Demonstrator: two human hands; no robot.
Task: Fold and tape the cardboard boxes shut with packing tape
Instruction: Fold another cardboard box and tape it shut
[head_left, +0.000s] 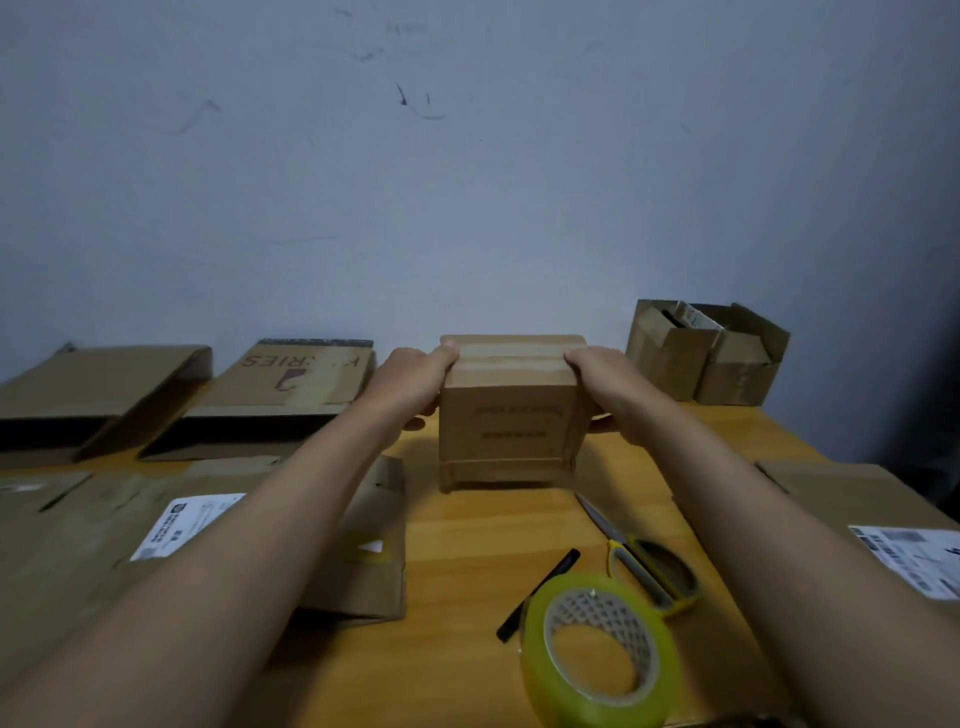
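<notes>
Gripping the box (511, 410) — its print seemingly blurred — left hand (415, 382), right hand (602, 384).

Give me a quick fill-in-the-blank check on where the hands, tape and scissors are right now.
1. The left hand and right hand both grip the small cardboard ____.
2. The yellow-green tape roll lies on the ____, held by neither hand.
3. The scissors have ____ handles.

Missing words: box; table; yellow
</notes>
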